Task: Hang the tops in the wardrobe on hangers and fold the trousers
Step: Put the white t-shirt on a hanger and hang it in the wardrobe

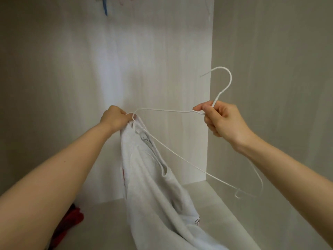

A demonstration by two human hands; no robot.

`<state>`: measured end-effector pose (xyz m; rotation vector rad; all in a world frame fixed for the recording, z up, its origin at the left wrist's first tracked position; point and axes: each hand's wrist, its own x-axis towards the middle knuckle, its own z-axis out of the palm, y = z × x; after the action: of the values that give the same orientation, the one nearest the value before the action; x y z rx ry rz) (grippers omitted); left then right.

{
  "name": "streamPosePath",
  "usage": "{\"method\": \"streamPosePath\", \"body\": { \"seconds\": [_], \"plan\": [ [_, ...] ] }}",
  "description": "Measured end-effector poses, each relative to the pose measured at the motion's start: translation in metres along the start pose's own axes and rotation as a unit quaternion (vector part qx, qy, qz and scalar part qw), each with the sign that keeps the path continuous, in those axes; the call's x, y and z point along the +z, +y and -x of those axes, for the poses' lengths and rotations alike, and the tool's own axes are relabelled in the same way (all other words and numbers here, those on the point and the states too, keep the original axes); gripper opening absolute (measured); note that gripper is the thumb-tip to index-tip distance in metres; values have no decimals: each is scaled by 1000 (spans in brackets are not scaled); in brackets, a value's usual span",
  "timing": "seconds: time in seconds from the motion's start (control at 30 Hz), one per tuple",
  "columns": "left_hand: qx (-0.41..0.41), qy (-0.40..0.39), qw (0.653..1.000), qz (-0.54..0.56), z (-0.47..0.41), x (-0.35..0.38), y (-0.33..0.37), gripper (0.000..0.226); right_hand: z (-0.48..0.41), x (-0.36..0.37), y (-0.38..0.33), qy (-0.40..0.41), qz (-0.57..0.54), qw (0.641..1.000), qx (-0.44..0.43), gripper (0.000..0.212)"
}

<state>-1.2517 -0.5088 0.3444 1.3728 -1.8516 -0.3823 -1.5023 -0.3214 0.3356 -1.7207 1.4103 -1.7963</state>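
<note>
Head view: the camera looks into an open wardrobe (270,69) lined with pale wood-grain panels. Two bare forearms reach forward from the lower corners of the frame.

The left hand (115,117) is held up in front of the back panel (153,60). Its fingers are curled tightly around a bunched part of a white top (153,186) near the neckline. One end of a white wire hanger (165,110) meets the hand at the same spot.

The top hangs down from this grip in loose folds. Its neck opening faces the camera, and a small label (146,140) shows inside. The fabric drops in front of the wardrobe's floor panel (225,213) and runs out of the bottom edge of the frame.

The right hand (221,120) is level with the left and well apart from it. Its thumb and fingers pinch the hanger's twisted neck just below the hook. The hook rises above the hand and curves back to the left. The hanger's long bottom wire slants from the left hand down to the right, passing over the neckline of the top.

A crumpled red garment (73,217) lies on the wardrobe floor at lower left, partly hidden by the left forearm. Part of a blue hanger (105,6) hangs at the top edge.
</note>
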Motion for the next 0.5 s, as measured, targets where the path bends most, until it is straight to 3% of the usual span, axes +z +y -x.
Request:
{"method": "streamPosePath", "body": {
  "seconds": [0.13,0.33,0.5],
  "plan": [
    [20,-25,997,66,2,1,-5,49,-3,15,12,-35,21,999,-4,28],
    [118,-23,993,-14,23,7,23,57,-18,26,24,-94,27,995,5,30],
    [129,6,991,-21,44,27,50,58,-27,31,34,-116,54,992,-12,27]
  ]
}}
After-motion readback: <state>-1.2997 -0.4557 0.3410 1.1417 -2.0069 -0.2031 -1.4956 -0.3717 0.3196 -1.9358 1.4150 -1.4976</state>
